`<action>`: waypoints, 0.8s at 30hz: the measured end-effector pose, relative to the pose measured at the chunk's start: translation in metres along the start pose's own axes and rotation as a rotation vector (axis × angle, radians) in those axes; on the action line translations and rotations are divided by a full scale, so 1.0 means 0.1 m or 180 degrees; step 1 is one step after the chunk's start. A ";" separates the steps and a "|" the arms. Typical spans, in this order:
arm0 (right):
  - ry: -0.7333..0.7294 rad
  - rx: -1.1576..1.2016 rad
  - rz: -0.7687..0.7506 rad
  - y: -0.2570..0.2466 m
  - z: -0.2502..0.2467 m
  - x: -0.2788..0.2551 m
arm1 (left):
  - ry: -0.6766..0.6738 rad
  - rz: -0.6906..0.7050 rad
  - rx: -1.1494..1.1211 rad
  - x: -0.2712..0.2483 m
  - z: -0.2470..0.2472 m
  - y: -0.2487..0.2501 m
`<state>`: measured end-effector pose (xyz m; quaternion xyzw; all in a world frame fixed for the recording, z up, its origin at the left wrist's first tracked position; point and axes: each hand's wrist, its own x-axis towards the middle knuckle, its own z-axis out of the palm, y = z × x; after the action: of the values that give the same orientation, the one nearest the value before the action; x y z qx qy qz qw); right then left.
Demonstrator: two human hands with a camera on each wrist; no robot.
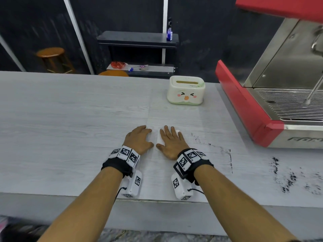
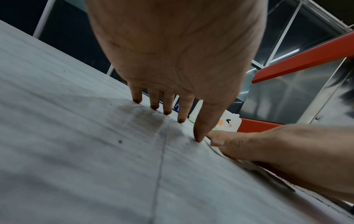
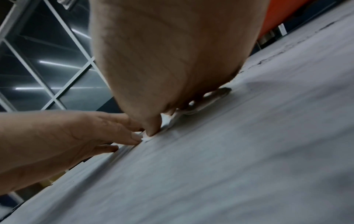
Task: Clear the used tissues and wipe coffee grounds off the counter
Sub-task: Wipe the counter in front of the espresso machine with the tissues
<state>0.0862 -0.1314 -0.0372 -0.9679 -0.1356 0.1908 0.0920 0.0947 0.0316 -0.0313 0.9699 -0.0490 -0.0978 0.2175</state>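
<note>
With both hands [image 1: 154, 142] flat and side by side, the right pressing the folded white tissue [image 1: 160, 139], sweep firmly toward the dark coffee grounds [image 1: 283, 173] on the pale grey wood-grain bench [image 1: 70, 119].

Both forearms reach forward side by side, each wrist strapped with a marker-covered band. The left hand [image 1: 139, 139] arches on its fingertips [image 2: 181, 119]. The right hand [image 1: 170, 142] lies flat, palm down, fingers spread, thumbs nearly touching.
</note>
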 end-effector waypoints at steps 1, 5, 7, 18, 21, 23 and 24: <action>0.0011 0.0023 0.0021 0.02 0.00 0.00 | -0.0006 0.0002 0.0003 0.00 0.01 -0.01; 0.0046 0.0130 0.0133 0.09 0.00 -0.02 | -0.0078 -0.0016 -0.0030 0.00 0.03 -0.01; 0.0066 0.0168 0.0198 0.13 0.00 -0.06 | -0.0105 -0.0018 -0.0041 0.00 0.03 0.00; 0.0147 0.0235 0.0687 0.65 0.00 -0.43 | -0.0124 0.0007 0.0045 -0.02 0.02 0.01; 0.0137 0.0213 0.0911 0.81 0.00 -0.55 | -0.0137 0.0004 0.0072 -0.02 0.01 0.03; 0.0085 0.0218 0.1169 0.88 -0.04 -0.62 | -0.0159 0.0004 0.0063 -0.03 -0.01 0.03; 0.0062 0.0275 0.1281 0.91 -0.07 -0.65 | -0.0167 -0.0002 0.0061 -0.03 -0.01 0.04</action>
<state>0.0518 -0.2373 -0.0293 -0.9724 0.0697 0.2015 0.0948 0.0916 0.0294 -0.0279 0.9691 -0.0553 -0.1228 0.2068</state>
